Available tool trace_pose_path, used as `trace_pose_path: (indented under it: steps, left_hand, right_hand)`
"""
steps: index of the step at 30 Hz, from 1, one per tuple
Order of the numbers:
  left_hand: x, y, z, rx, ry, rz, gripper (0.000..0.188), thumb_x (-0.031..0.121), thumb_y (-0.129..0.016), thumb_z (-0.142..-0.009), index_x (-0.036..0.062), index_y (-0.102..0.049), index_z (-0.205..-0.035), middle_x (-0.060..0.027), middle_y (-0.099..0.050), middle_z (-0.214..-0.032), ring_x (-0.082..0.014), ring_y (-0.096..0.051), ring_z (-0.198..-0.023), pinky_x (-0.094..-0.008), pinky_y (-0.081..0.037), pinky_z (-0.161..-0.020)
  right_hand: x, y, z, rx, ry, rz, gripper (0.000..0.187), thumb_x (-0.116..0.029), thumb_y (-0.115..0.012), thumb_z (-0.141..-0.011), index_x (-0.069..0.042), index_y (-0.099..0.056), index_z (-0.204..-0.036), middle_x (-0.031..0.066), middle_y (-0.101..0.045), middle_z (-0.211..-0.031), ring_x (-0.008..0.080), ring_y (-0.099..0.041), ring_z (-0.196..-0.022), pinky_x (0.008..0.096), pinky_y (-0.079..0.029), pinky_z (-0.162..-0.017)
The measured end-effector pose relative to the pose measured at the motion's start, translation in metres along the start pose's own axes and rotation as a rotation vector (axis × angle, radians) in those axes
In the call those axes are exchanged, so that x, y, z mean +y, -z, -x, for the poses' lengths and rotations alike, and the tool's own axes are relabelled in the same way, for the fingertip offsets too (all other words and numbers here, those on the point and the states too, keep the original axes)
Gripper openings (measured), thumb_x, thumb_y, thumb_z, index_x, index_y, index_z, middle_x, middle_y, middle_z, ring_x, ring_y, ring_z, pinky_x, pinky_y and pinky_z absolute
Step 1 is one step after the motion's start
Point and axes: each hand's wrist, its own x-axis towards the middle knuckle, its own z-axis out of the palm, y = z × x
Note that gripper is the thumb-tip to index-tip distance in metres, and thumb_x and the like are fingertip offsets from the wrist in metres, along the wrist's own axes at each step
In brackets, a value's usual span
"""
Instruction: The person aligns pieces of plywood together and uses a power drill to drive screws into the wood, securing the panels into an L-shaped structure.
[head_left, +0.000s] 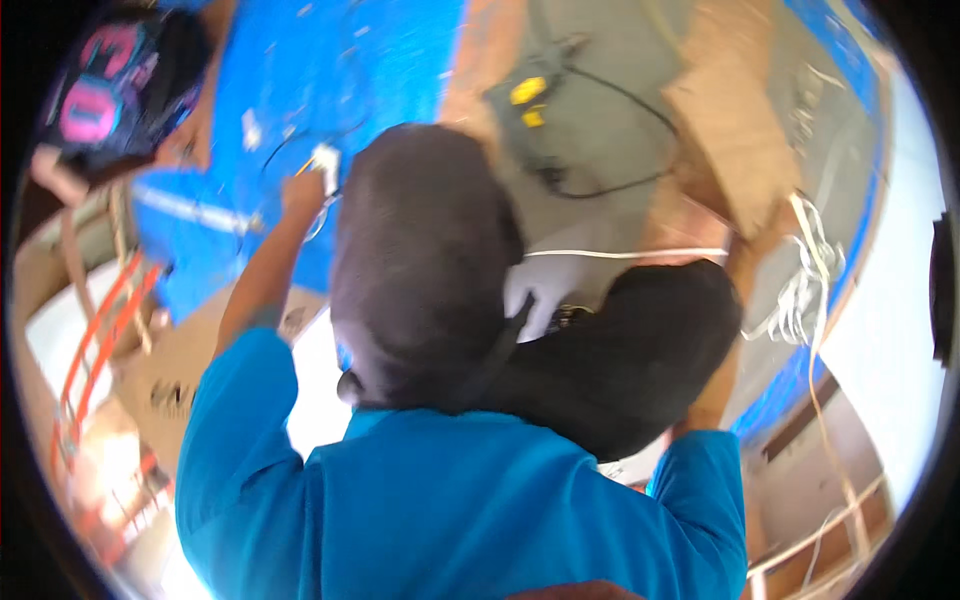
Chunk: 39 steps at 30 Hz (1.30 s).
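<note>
My left arm, in a blue sleeve, reaches out over a blue sheet. There my left hand [303,190] is closed around a small white piece [328,165], with a thin yellow strip beside it; blur hides its exact kind. Dark cord lies around that hand. Beyond my bent right knee [680,320], my right hand [765,235] is low beside a brown board [740,140] and a white cord [640,254]. Its fingers are too blurred to make out. My raised left knee [425,230] covers the middle of the view.
A black cable [650,115] loops over the grey floor by a yellow-marked piece [528,92]. Coiled white cable [798,305] lies at the right. At the left are a cardboard sheet [160,360] and an orange frame [95,340]. Another person's dark, printed clothing [130,85] shows far left.
</note>
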Motion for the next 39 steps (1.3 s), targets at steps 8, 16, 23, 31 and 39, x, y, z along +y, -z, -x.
trace_pose_path:
  steps: [8,16,23,31,39]
  left_hand:
    - [0.227,0.147,-0.078,-0.483,-0.183,1.477,0.038,0.043,-0.072,-0.090,0.0056,-0.072,-0.100,-0.0153,-0.073,-0.089,-0.0310,-0.071,-0.079,-0.0465,-0.054,-0.070]
    - [0.347,0.151,-0.040,-0.299,0.205,1.404,0.072,0.062,-0.081,-0.079,-0.0040,-0.070,-0.107,-0.0135,-0.071,-0.083,-0.0273,-0.068,-0.070,-0.0418,-0.054,-0.067]
    - [0.294,0.151,-0.050,-0.282,0.026,1.758,0.046,0.051,-0.079,-0.081,0.0096,-0.070,-0.101,-0.0065,-0.069,-0.086,-0.0226,-0.064,-0.071,-0.0356,-0.052,-0.067]
    - [0.254,0.246,-0.053,-0.551,-0.291,2.246,0.014,0.013,-0.069,-0.094,0.0057,-0.059,-0.101,-0.0063,-0.063,-0.080,-0.0194,-0.062,-0.068,-0.0320,-0.053,-0.062]
    - [0.207,0.455,0.019,0.313,-0.603,1.730,0.034,0.003,-0.069,-0.090,0.0038,-0.056,-0.121,-0.0097,-0.067,-0.100,-0.0175,-0.062,-0.066,-0.0311,-0.052,-0.054]
  right_hand:
    - [-0.064,-0.028,0.020,0.295,-0.258,-0.415,0.035,-0.013,-0.072,-0.095,-0.003,-0.051,-0.122,0.0106,-0.057,-0.118,0.0222,-0.061,-0.105,0.0376,-0.054,-0.090]
    - [-0.082,-0.055,0.018,0.277,-0.130,-0.393,0.031,-0.011,-0.075,-0.090,-0.001,-0.054,-0.110,0.0126,-0.056,-0.129,0.0167,-0.055,-0.112,0.0335,-0.049,-0.096]
    - [-0.089,-0.050,0.017,0.241,-0.132,-0.600,0.035,-0.011,-0.076,-0.088,0.001,-0.051,-0.111,0.0165,-0.053,-0.134,0.0182,-0.056,-0.112,0.0366,-0.050,-0.098]
    - [-0.079,-0.054,0.018,0.240,-0.192,-0.584,0.034,-0.009,-0.074,-0.091,-0.002,-0.049,-0.113,0.0133,-0.050,-0.136,0.0190,-0.055,-0.115,0.0371,-0.049,-0.099]
    - [-0.075,-0.063,0.015,0.208,-0.146,-0.491,0.068,-0.021,-0.073,-0.087,-0.001,-0.043,-0.145,0.0225,-0.050,-0.139,0.0326,-0.043,-0.140,0.0428,-0.038,-0.114]
